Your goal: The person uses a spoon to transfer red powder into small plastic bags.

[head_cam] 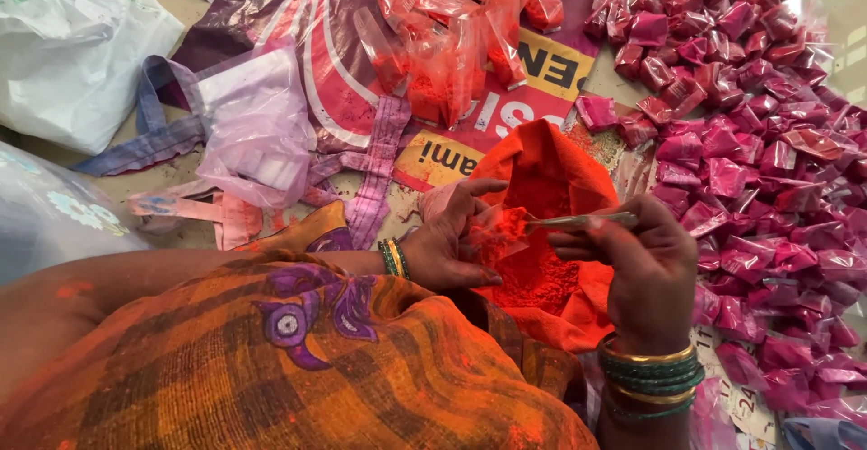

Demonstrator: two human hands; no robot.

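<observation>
My left hand (449, 242) holds a small clear plastic pouch (495, 231) partly filled with orange powder. My right hand (643, 269) grips a metal spoon (578, 221) whose tip reaches into the pouch's mouth. Both hands hover over an open sack of bright orange powder (551, 260). Green and gold bangles sit on both wrists.
A large heap of filled pink powder packets (750, 125) spreads at the right. Filled orange packets (452, 44) lie at the top centre on a printed red sheet. A bag of empty clear pouches (257, 134) and a white plastic bag (72, 44) lie at the left.
</observation>
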